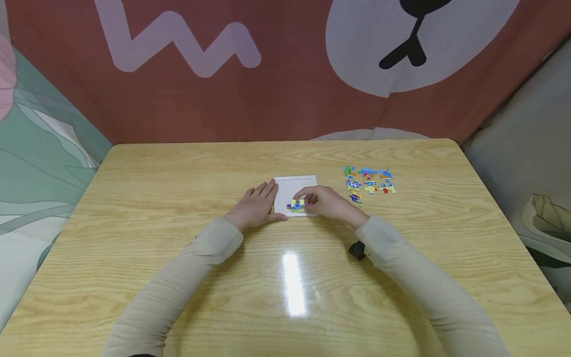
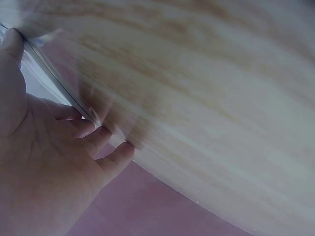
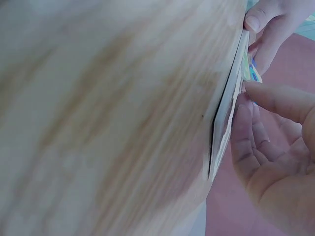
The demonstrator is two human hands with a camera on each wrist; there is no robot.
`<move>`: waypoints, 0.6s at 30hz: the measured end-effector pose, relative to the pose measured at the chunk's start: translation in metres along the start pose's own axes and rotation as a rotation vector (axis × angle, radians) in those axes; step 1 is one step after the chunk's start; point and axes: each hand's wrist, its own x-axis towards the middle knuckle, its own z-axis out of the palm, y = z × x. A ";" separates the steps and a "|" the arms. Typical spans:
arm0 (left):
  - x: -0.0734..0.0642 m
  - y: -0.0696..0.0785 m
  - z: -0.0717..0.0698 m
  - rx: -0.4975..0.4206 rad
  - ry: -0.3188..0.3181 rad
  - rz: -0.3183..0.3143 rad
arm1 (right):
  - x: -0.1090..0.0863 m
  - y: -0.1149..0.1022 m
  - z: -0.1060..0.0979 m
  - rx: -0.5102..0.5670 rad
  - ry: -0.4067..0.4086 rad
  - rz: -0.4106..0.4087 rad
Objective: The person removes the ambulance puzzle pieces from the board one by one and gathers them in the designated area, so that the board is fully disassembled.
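A white puzzle tray point(image 1: 285, 191) with a raised border lies flat near the middle of the table. My left hand point(image 1: 256, 206) rests along its left side, fingers extended at the edge and thumb at the lower left corner. In the left wrist view the fingertips point(image 2: 125, 150) touch the tray's side. Over the tray's lower part, my right hand point(image 1: 327, 202) pinches a yellow and blue jigsaw piece point(image 1: 297, 205) between thumb and fingers. From the right wrist, that colourful piece point(image 3: 253, 73) shows close against the tray, partly hidden by the fingers.
Several loose jigsaw pieces point(image 1: 369, 186) lie in rough rows right of the tray. A small black object point(image 1: 357, 250) sits beside the right sleeve. The wooden table point(image 1: 178, 171) meets a red patterned backdrop point(image 1: 285, 109) at its far edge.
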 end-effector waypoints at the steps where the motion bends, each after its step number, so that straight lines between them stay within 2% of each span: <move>1: 0.000 0.000 0.000 0.001 -0.003 -0.002 | 0.000 0.000 0.000 -0.002 0.005 -0.001; 9: 0.001 0.000 0.000 0.004 -0.011 -0.008 | -0.010 0.002 -0.009 -0.001 0.104 -0.013; 18: 0.001 -0.001 0.002 0.006 -0.005 -0.004 | -0.029 0.013 -0.029 0.090 0.202 0.016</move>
